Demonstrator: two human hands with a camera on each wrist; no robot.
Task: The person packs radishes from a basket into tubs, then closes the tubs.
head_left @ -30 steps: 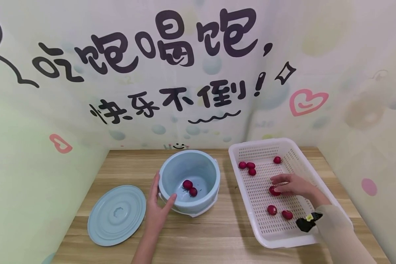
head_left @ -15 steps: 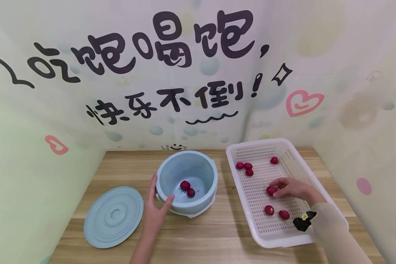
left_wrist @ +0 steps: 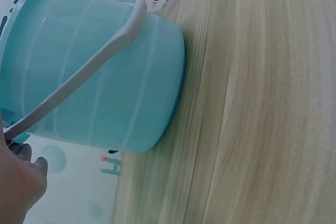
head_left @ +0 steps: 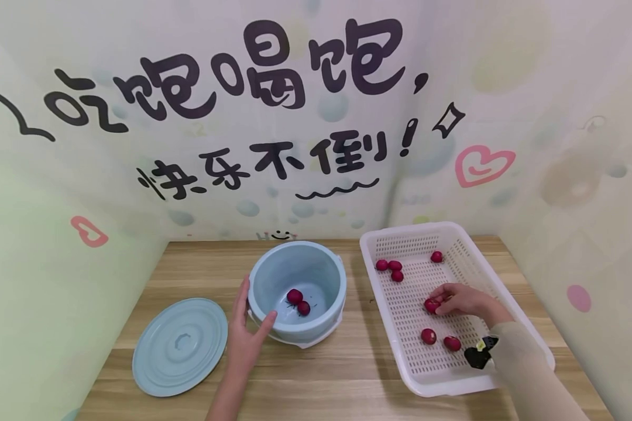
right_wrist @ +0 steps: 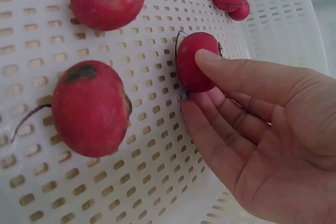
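Note:
My left hand [head_left: 246, 336] holds a light blue bucket [head_left: 289, 336] by its left side, fingers along the outer wall and thumb at the front rim. In the left wrist view, part of that hand [left_wrist: 21, 179] shows by the pivot of the pale bucket handle [left_wrist: 97, 59]. Two red radishes lie together on the bucket floor, the upper one [head_left: 295, 296] touching the lower [head_left: 303, 308]. Inside a white perforated basket [head_left: 408, 374], my right hand [head_left: 466, 301] pinches a red radish [right_wrist: 195, 59] between thumb and fingers, close over the basket floor.
Two radishes, a left one [head_left: 428, 336] and a right one [head_left: 452, 343], lie nearer the basket's front. A cluster of three [head_left: 395, 266] and a single radish [head_left: 436, 256] sit farther back. A round blue lid [head_left: 179, 348] lies on the wooden table [head_left: 321, 386], left of the bucket.
My right hand's fingers have come together around the radish, which has shifted slightly in the basket. The left hand stays at the bucket. The head view has moved a little.

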